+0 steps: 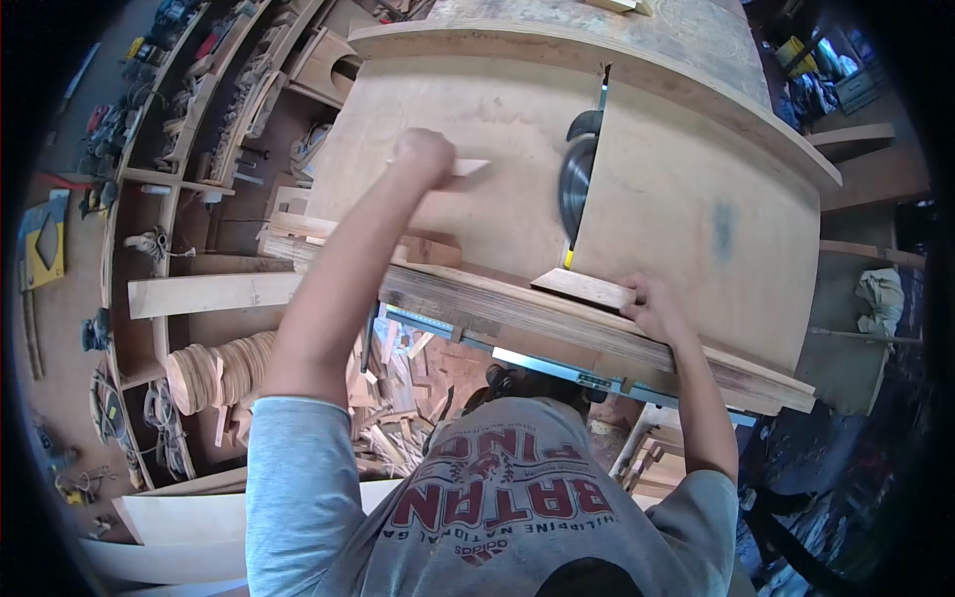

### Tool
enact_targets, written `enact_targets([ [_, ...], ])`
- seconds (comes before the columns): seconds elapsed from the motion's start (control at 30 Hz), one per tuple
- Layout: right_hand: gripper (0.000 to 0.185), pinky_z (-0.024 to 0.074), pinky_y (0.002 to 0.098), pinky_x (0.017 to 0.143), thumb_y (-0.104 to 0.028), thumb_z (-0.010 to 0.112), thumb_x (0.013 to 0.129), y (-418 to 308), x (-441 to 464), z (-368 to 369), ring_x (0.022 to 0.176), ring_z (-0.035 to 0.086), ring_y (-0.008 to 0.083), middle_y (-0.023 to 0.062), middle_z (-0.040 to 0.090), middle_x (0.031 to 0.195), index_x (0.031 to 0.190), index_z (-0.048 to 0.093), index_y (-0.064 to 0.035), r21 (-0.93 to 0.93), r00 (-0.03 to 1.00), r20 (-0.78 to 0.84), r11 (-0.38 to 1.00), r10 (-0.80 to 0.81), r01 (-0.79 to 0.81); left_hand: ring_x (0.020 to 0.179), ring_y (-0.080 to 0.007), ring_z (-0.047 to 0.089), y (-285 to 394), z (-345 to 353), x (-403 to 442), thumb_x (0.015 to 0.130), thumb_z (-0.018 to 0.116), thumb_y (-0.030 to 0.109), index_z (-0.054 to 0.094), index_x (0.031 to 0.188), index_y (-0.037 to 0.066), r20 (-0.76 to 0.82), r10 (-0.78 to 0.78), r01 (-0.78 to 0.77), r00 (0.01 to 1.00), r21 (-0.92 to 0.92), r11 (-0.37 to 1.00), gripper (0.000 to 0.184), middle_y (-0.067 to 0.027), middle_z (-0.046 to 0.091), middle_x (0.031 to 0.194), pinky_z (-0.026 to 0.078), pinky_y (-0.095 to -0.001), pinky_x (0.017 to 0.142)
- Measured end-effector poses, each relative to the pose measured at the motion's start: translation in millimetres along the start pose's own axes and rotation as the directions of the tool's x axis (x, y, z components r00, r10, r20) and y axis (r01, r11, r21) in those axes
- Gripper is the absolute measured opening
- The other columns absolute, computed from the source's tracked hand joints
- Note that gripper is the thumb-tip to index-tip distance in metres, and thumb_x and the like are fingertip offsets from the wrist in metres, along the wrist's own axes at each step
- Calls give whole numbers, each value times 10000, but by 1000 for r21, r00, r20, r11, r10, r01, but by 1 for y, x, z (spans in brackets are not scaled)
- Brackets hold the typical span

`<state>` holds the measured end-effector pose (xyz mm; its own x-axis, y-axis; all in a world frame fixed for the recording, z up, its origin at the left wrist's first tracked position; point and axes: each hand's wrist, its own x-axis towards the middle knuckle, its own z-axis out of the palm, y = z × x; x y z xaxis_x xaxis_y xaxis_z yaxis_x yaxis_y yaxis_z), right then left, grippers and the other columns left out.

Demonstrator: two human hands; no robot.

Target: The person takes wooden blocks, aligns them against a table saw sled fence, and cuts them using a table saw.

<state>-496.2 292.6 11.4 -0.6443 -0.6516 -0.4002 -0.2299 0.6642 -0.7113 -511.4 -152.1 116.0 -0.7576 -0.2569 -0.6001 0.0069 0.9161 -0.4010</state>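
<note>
My left hand (pixel 425 157) is raised over the left half of the plywood saw table (pixel 477 99), its fingers closed. A small pale wood offcut (pixel 470 168) sticks out of that fist to the right, slightly blurred. At the table's near edge, my right hand (pixel 655 306) grips the right end of a short wood block (pixel 587 287) with angled ends. Just beyond that block, the round saw blade (pixel 575 189) stands up through the slot, with a dark guard piece (pixel 585 124) behind it. Whether the blade is turning I cannot tell.
A wooden fence (pixel 597 45) runs across the table's far side. Thick laminated boards (pixel 537 313) form the near edge. At left are shelves (pixel 174 149) with tools and offcuts, and a stack of round wood discs (pixel 219 370). Scrap wood (pixel 398 438) litters the floor.
</note>
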Motion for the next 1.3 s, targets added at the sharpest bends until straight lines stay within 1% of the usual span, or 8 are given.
enact_targets([
  [0.33,354,543,331,864,113,745,822,11,8,-8,955,647,169,4,686,1019,1122,684,-66,550,952,260,786,159,-281,1174,-321,708,-37,80,28,845,714,194,703,1351,252,210,71,-21,975,-234,972,509,-96,753,1255,566,-458,982],
  [0.57,208,560,347,886,-12,648,944,-11,6,7,928,706,207,60,739,972,1122,740,-68,245,977,176,956,118,-159,1136,-320,724,-79,44,-29,885,688,175,709,1339,90,-276,-39,-175,960,-707,686,463,-179,743,1252,562,-440,989],
  [0.73,250,539,460,1002,-106,544,1007,-63,25,28,1171,688,375,169,717,1293,1166,737,-96,60,981,100,986,-164,159,990,-277,729,-5,-36,-166,860,630,-82,735,1095,12,-475,11,-391,880,-710,586,274,-147,751,1106,577,-410,863],
  [0.77,250,539,460,1002,-106,544,1007,-67,27,33,1171,688,375,169,717,1293,1166,737,-96,66,980,105,984,-170,164,1035,-296,730,18,-15,-164,911,642,14,727,1166,24,-592,222,-572,775,-506,646,269,-147,738,1186,586,-436,881],
  [0.83,269,496,469,1072,-150,522,1023,-74,32,40,1269,641,368,178,665,1395,1201,716,-96,64,973,130,981,-190,183,1233,-356,662,67,5,-161,917,727,254,640,1348,18,-272,328,-426,905,-584,691,499,-181,660,1372,545,-463,1024],
  [0.93,276,445,471,1130,-192,517,1028,-95,30,34,1358,577,364,195,621,1451,1205,692,-73,74,972,193,990,-134,122,1407,-408,528,99,90,-126,815,806,508,488,1503,-12,-480,345,-537,806,-351,767,919,-225,529,1530,436,-471,1178],
  [1.03,258,442,448,1133,-223,557,1031,-103,36,37,1393,558,358,209,618,1452,1205,669,-67,91,963,233,989,-134,116,1483,-421,435,102,84,-126,664,893,562,424,1538,-33,-426,419,-577,802,-366,730,1156,-254,456,1582,349,-479,1243],
  [1.3,286,463,474,1088,-269,592,1011,-119,48,42,1408,542,371,226,655,1364,1175,615,-36,80,949,286,990,-135,116,1452,-392,487,97,94,-120,620,915,323,472,1491,-25,-423,355,-536,834,-466,704,1037,-238,494,1557,406,-476,1206],
])
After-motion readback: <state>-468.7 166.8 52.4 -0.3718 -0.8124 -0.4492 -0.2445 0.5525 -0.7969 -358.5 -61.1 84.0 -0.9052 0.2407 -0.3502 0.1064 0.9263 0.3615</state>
